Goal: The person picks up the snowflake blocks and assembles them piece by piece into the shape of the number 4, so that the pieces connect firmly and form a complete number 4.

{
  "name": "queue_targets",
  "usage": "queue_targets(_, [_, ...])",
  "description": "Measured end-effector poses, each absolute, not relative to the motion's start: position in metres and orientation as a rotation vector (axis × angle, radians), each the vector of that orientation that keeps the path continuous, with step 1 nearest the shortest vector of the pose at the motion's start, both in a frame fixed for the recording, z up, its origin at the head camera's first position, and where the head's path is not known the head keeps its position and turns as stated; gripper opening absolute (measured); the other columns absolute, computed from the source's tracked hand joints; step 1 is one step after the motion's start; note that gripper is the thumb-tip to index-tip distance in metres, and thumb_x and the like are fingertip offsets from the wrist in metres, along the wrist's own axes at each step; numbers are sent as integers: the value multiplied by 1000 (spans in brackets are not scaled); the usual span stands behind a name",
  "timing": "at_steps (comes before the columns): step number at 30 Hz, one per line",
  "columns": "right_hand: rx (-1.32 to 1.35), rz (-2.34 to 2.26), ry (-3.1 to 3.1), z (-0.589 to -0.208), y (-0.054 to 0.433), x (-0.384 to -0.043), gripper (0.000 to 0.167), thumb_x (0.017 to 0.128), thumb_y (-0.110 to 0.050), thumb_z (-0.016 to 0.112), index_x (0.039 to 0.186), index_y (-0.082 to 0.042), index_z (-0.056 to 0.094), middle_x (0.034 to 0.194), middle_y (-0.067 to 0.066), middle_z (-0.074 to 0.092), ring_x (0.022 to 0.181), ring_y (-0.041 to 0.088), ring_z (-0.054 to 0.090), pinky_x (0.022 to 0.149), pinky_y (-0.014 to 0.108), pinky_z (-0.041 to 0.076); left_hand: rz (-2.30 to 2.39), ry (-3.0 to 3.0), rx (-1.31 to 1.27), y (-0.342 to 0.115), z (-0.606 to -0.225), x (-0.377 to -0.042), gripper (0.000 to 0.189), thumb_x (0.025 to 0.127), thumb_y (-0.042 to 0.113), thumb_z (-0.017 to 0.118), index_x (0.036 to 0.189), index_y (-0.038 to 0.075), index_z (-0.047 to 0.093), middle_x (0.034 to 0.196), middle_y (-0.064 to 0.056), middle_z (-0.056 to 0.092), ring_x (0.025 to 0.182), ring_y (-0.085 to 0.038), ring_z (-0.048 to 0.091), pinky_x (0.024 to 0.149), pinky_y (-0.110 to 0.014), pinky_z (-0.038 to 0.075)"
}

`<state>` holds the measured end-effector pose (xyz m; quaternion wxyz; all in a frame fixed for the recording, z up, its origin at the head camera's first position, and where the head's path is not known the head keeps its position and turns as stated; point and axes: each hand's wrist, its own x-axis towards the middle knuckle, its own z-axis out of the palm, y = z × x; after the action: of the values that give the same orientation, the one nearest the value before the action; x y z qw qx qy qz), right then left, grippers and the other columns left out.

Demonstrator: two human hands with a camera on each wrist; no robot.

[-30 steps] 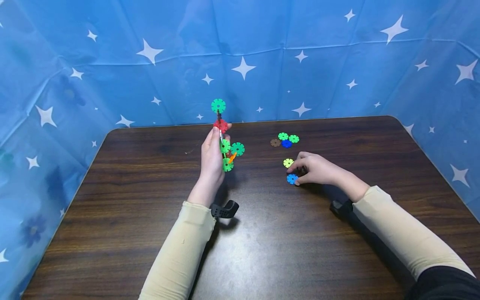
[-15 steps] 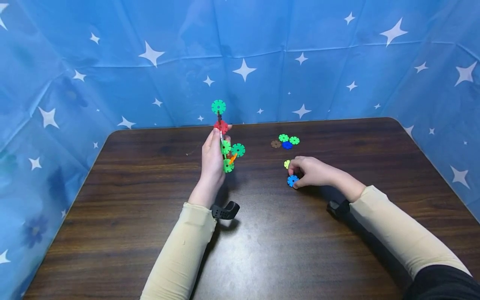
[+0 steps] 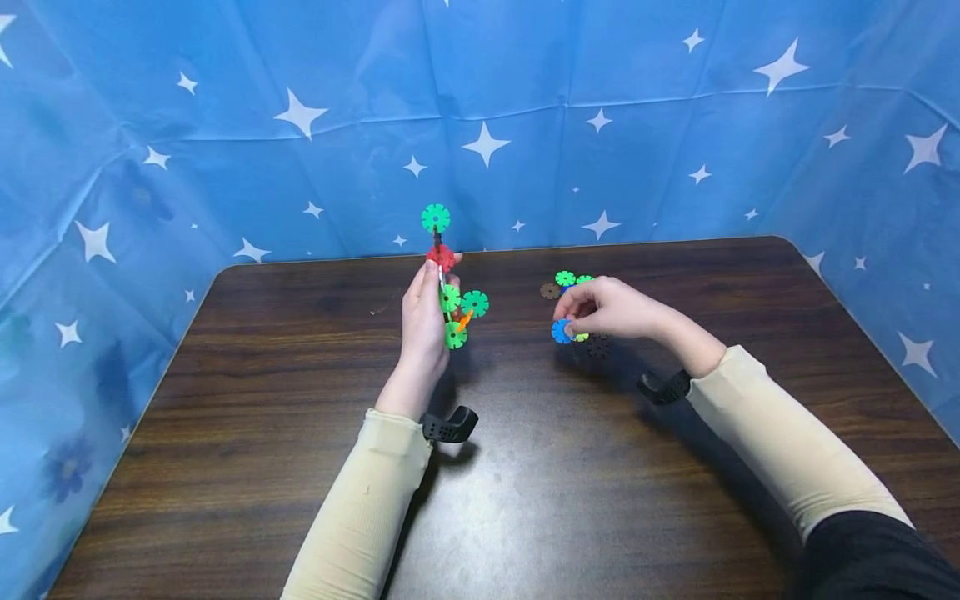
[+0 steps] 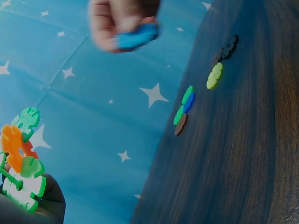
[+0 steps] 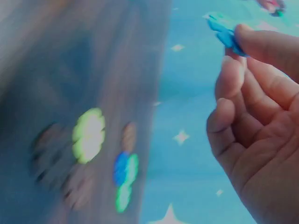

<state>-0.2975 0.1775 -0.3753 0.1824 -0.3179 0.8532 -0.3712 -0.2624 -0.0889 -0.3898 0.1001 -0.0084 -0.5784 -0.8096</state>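
Observation:
My left hand (image 3: 423,325) grips a joined build of snowflake discs (image 3: 453,335) above the table's left middle. Its discs are green, red and orange, with a green one at the top; the fingers hide part of it. In the left wrist view, an orange disc (image 4: 16,148) is slotted among green ones. Over the table to the right, my right hand (image 3: 622,308) pinches a blue snowflake disc (image 3: 561,332) between thumb and finger. The right wrist view shows this blue disc (image 5: 226,38) held off the table, the other fingers loosely curled.
Loose discs lie beneath and behind my right hand: a yellow-green disc (image 4: 215,76), dark discs (image 3: 598,347), a brown disc (image 3: 550,291), a dark blue disc (image 4: 189,102) and green discs (image 3: 566,277). A blue star-patterned cloth (image 3: 487,183) hangs behind the brown table (image 3: 300,417).
My right hand has picked up the blue disc and moved it up and slightly left, uncovering dark discs on the table. The left hand and its build stay nearly still.

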Motion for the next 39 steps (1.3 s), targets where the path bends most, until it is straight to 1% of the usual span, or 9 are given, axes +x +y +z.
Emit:
queue_targets(4, [-861,-1292,2370,-361,161,-305,16,90,-8,68,105,-3,70,91,8,69,83,24,65,74,36,53,-2390,-1699,-31,-91,-391,-262,43,105,36,39,122,4,63,81,0,47,71,-10,42,57,-22,33])
queue_targets(8, [-782,-1554,2314,-358,144,-310,19,93,-10,66,109,0,68,89,12,68,77,25,63,70,36,53,-2395,-1701,-28,-92,-392,-260,45,105,38,40,124,4,62,79,1,46,67,-10,41,55,-22,32])
queue_targets(10, [-723,-1688,2280,-360,135,-311,20,94,-9,64,111,1,67,88,11,67,74,23,63,68,33,54,-2395,-1707,-25,-93,-393,-260,46,105,39,40,124,3,62,80,1,46,68,-10,41,56,-22,33])
queue_targets(14, [-615,-2028,2062,-367,116,-310,15,94,-3,62,107,-1,67,90,8,69,73,16,66,68,30,55,-2380,-1725,-21,-93,-394,-260,47,104,40,39,124,4,62,83,0,47,71,-11,42,59,-22,34])
queue_targets(18, [-594,-2242,1793,-376,99,-306,14,95,3,57,102,-2,68,91,8,68,75,16,67,73,30,56,-2369,-1733,-28,-93,-395,-259,48,104,40,39,125,3,62,82,0,47,71,-11,42,59,-22,34])
queue_targets(23, [-616,-2307,1665,-387,85,-302,15,96,6,53,101,2,67,90,9,67,80,19,67,80,35,55,-2394,-1696,-30,-93,-395,-259,50,105,38,38,127,-2,59,80,1,48,70,-10,43,56,-20,35])
queue_targets(31, [-653,-2327,1626,-392,79,-301,23,95,7,53,94,-8,70,97,12,65,83,21,68,87,45,52,-2399,-1653,-22,-94,-391,-261,47,105,36,39,124,-1,60,83,-5,46,72,-10,44,56,-20,36])
queue_targets(36, [-691,-2325,1615,-392,79,-302,23,95,7,53,94,-8,70,100,15,64,85,21,68,89,50,49,-2410,-1612,-30,-93,-389,-263,46,106,35,38,122,-2,61,78,-1,45,70,-10,43,53,-18,36])
queue_targets(39, [-695,-2319,1619,-392,78,-302,22,95,6,54,94,-8,71,100,13,65,85,20,67,89,48,50,-2413,-1616,-26,-93,-389,-263,46,106,35,38,122,-2,61,78,0,46,72,-10,44,54,-18,36])
